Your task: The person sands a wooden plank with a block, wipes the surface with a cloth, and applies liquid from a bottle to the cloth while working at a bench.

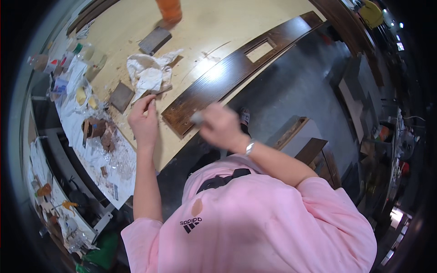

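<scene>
A long dark-brown varnished board (214, 79) with a rectangular cutout lies slantwise along the edge of the pale worktable (200, 36). Over its near end is my right hand (221, 123), smeared by motion, its fingers closed round a small greyish-white wad (196, 117). My left hand (144, 119) pinches a thin dark strip (159, 92), possibly a blade, just left of the board's end. Beyond that hand a crumpled, stained white cloth (148, 73) rests on the table. One brown block (121, 97) sits left of the cloth, another grey-brown block (155, 40) behind it.
An orange object (169, 10), blurred, stands at the far edge of view. On the littered white sheet (98, 170) at left are a brown tub (93, 128), crumbly brown paste (108, 140) and plastic bottles (84, 51). Wooden panels (314, 152) stand on the floor at right.
</scene>
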{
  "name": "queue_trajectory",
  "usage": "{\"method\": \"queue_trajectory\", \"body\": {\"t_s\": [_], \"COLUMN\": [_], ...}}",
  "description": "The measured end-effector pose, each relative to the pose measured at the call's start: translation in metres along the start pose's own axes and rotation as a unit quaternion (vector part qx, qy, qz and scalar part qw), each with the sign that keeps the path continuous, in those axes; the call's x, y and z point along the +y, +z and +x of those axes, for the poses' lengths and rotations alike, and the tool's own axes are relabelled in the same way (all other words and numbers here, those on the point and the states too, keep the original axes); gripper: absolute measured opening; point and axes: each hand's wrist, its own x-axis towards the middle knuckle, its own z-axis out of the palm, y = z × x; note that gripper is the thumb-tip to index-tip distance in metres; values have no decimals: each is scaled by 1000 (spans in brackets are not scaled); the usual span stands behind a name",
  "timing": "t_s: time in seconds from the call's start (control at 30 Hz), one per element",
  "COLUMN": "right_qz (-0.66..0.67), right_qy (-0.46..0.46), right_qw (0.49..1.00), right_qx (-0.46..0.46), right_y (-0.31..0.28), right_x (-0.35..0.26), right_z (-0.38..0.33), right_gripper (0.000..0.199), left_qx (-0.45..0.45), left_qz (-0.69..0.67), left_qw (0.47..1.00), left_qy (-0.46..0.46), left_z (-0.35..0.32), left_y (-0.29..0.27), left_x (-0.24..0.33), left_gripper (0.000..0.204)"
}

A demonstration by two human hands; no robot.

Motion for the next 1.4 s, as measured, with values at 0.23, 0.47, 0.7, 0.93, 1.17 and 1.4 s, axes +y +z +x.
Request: {"method": "queue_trajectory", "body": {"t_s": [0.23, 0.47, 0.7, 0.93, 1.17, 1.4], "right_qz": [-100, -52, -154, -62, -125, -283], "right_qy": [109, 87, 224, 76, 168, 312], "right_qw": [988, 995, 957, 995, 974, 895], "right_qx": [32, 11, 105, 7, 81, 148], "right_y": [-33, -35, -130, -155, -249, -343], "right_x": [63, 90, 223, 257, 436, 545], "right_z": [0, -3, 29, 50, 55, 126], "right_gripper": [12, 17, 14, 15, 14, 16], "left_qx": [-2, -82, -114, -98, -124, -118], "left_qz": [-28, -50, 187, 219, 264, 289], "left_qw": [1000, 995, 971, 967, 955, 949], "left_qy": [-11, 26, 100, 88, 54, 42], "left_z": [7, 28, 61, 57, 62, 61], "left_y": [16, 96, 204, 219, 224, 227], "left_x": [21, 47, 77, 94, 105, 105], "left_gripper": [13, 16, 27, 23, 26, 26]}}
